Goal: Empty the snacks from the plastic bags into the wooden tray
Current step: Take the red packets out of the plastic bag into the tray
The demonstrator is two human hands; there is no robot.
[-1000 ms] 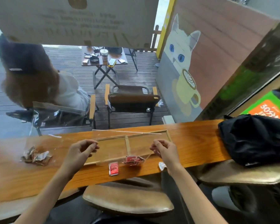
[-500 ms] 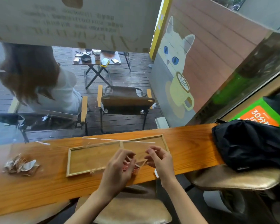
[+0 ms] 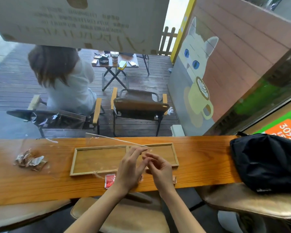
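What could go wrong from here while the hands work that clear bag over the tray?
1. A red packet already lies on the counter in front of the tray, near the counter's edge; more snacks may miss the tray or drop to the floor.
2. The clear bag is hard to see, so where the left hand and right hand hold it cannot be judged; it may tip unevenly.

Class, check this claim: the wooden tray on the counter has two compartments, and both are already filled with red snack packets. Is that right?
Not quite. The head view shows the wooden tray with two compartments, but both are bare wood. The one clearly visible red snack packet lies on the counter in front of the tray, beside the left hand.
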